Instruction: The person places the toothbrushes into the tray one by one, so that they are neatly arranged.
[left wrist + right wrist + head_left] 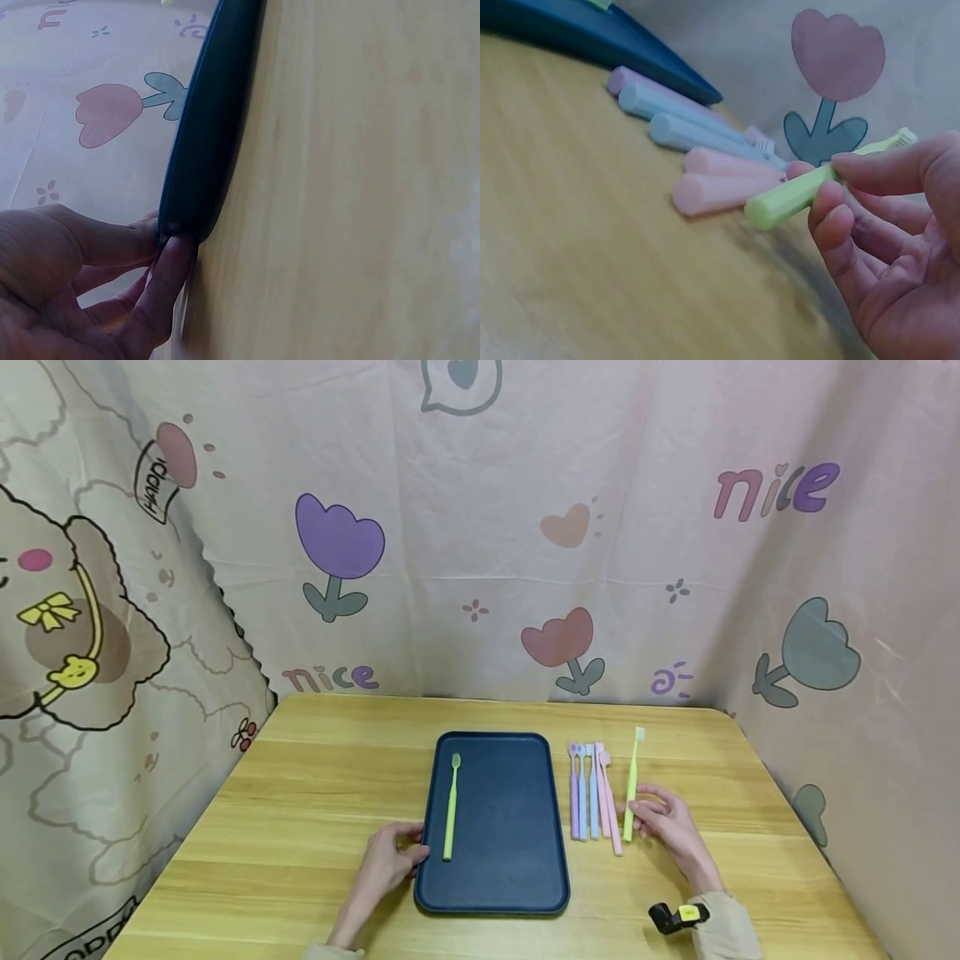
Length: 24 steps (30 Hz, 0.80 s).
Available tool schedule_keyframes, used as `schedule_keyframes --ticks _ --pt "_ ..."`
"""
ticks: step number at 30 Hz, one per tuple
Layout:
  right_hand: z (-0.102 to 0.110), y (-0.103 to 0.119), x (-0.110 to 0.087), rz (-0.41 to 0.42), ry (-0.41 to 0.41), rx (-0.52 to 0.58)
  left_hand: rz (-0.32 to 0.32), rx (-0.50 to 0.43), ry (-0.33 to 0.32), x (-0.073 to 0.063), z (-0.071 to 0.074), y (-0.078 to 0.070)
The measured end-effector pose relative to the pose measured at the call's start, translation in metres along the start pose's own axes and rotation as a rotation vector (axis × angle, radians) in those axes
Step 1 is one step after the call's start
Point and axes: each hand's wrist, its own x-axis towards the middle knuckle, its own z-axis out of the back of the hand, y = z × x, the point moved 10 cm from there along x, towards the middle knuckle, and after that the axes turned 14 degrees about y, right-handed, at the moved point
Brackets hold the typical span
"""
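Observation:
A yellow-green toothbrush [631, 789] is pinched between the thumb and fingers of my right hand [669, 827], lifted off the table in the right wrist view. Just left of it lie several toothbrushes: a purple one [574, 793], two blue ones [593, 797] and two pink ones [611, 810]. My left hand [390, 858] grips the left rim of a dark blue tray [502, 906], thumb on top and a finger against its side in the left wrist view. Inside the tray, toward its left side, another yellow-green toothbrush [451, 814] lies with its head pointing away from me.
The wooden table [300, 793] reaches back to a patterned curtain [465, 527], which also hangs along both sides. A black device with a yellow label [678, 917] sits at my right wrist, by the beige sleeve [726, 927].

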Motion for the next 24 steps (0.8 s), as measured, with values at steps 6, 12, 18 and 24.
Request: schedule_keyframes --ticks 6,12,18,24 --pt "-0.017 0.01 0.002 0.032 0.086 0.02 0.002 -0.008 0.003 0.0 0.001 -0.001" --pt "-0.041 0.018 0.008 0.065 0.184 0.006 0.003 -0.003 0.013 0.0 0.0 0.0" --pt "-0.069 0.021 0.012 0.076 0.253 0.005 0.003 -0.007 0.008 -0.001 0.0 0.0" --pt "-0.092 0.025 0.016 0.081 0.253 0.001 0.014 -0.002 -0.003 -0.001 0.001 0.0"
